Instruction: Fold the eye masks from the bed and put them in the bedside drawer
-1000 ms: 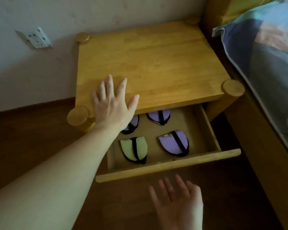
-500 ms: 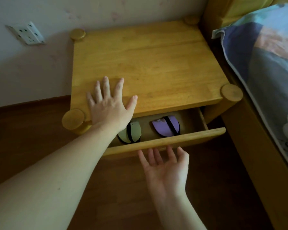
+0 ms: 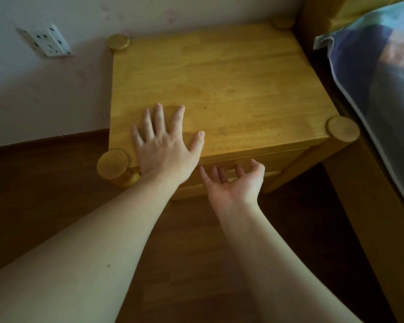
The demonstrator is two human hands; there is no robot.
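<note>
Near frame centre, toward 10 o'clock: left hand (image 3: 163, 150), palm down, pressed flat on the nightstand (image 3: 219, 89) top. Fingers spread, tips toward 12 o'clock, thumb splayed toward 2 o'clock. Released, grasping nothing. Heel of the palm over the front edge of the top, just beside the front-left corner post (image 3: 112, 163) at its 9 o'clock.

Just at 4 o'clock of the left hand: right hand (image 3: 233, 185), palm up, fingers loosely curled and apart, tips toward 12 o'clock. Released, nothing in the grasp. Fingertips (image 3: 216, 172) against or just short of the drawer (image 3: 285, 160) front; contact impossible to confirm from this angle.

Drawer: under the nightstand top, pushed fully in, front panel flush between the two front posts. Contents hidden behind the panel.

Eye masks: none in sight anywhere in the view; position impossible to confirm with the drawer shut.

Nightstand top: bare yellow wood, round post caps at all four corners, front-right cap (image 3: 342, 132) at 3 o'clock of centre.

At 3 o'clock of the nightstand, touching or just beside it: wooden bed frame (image 3: 371, 217). Above the frame, toward 2 o'clock: blue and grey bedding (image 3: 383, 89) hanging slightly over the frame edge.

At 10 o'clock of the view: white wall socket (image 3: 49, 43), mounted on the pale wall (image 3: 44, 94), well apart from both hands.

Across the lower half, 4 to 9 o'clock: dark wooden floor (image 3: 44, 183), with both bare forearms reaching in from 6 and 7 o'clock.
</note>
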